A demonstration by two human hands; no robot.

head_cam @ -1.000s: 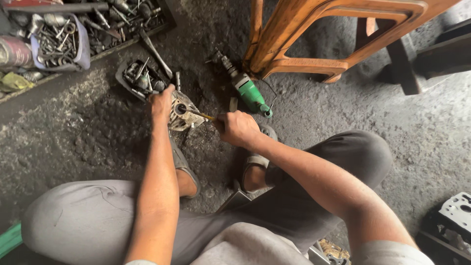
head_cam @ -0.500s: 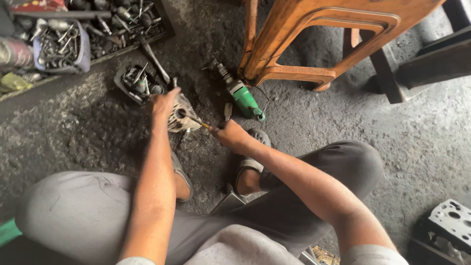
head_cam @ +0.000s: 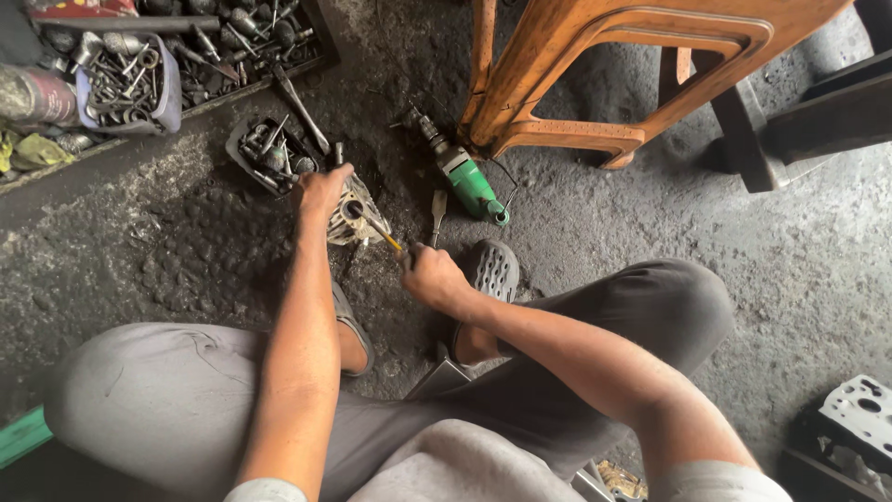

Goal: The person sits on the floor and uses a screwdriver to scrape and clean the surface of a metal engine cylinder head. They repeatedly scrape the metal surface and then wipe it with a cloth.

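You have two hands in view, the left hand (head_cam: 319,189) and the right hand (head_cam: 432,276), with one metal part (head_cam: 351,216) and one screwdriver (head_cam: 379,229) at centre. You also have one green drill (head_cam: 462,172) above centre, one orange stool (head_cam: 595,65) at top, and two trays of tools (head_cam: 269,149) at upper left.

Bright green electric drill (head_cam: 467,177) lies on dark grey concrete floor (head_cam: 186,260) beside orange wooden stool frame (head_cam: 595,56); grey trousers (head_cam: 167,400).
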